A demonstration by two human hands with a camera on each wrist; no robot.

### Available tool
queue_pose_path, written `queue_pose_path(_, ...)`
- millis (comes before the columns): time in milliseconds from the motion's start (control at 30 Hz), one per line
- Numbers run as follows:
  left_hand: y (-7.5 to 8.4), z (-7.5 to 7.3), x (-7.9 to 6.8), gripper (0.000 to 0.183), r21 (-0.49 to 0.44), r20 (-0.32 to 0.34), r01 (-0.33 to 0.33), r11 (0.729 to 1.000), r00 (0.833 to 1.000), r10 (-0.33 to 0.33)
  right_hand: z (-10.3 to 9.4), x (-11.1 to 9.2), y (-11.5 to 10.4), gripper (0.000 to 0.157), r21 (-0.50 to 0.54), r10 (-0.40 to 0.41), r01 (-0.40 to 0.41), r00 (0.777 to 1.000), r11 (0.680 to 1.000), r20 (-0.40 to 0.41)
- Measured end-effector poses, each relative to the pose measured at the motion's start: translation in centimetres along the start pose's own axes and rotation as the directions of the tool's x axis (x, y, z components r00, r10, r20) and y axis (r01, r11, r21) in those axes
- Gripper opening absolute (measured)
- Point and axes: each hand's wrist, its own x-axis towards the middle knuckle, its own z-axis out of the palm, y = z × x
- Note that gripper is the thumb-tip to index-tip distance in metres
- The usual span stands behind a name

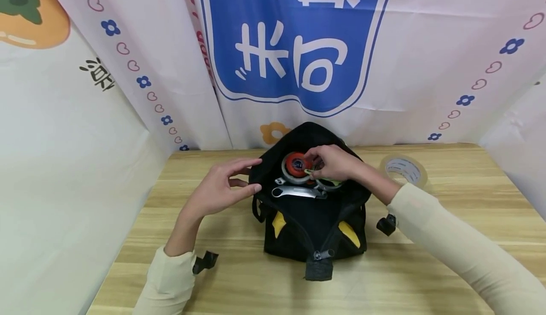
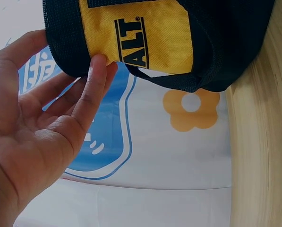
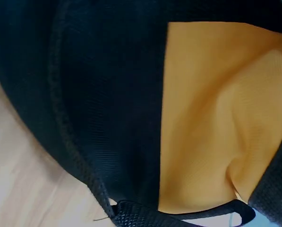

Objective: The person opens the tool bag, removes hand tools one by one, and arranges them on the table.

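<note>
A black tool bag [image 1: 314, 229] with yellow panels gapes on the table, its zipped mouth spread. Inside lie a red roll [image 1: 294, 162] with a dark centre, set in a grey ring, and a silver wrench [image 1: 296, 191]. My right hand [image 1: 334, 162] reaches into the bag and pinches a thin yellow-green thing [image 1: 310, 173], partly covered by the fingers. My left hand [image 1: 219, 187], fingers extended, touches the bag's left rim; in the left wrist view a fingertip meets the yellow panel [image 2: 164, 38]. The right wrist view shows the bag's yellow side [image 3: 207, 118] up close, without the hand.
A roll of clear tape [image 1: 403, 170] lies on the wooden table [image 1: 230, 277] to the right of the bag. Behind stands a printed cloth backdrop [image 1: 409, 116]. A black strap [image 2: 178, 82] loops from the bag's side.
</note>
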Motion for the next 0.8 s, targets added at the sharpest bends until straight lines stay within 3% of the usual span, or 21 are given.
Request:
queue_pose_path(300,0.1,-0.1,0.0,0.057,0.010,0.003,-0.001,1.000,1.000,0.001,1.8,0.4,0.7,0.041,0.002,0.052,-0.052,0.999,0.999,-0.005)
queue_pose_path(800,0.1,-0.2,-0.1,0.057,0.028,0.001,-0.005,1.000,1.000,0.005,3.0,0.4,1.0,0.028,-0.029,-0.016,0.015,0.998,0.999,-0.053)
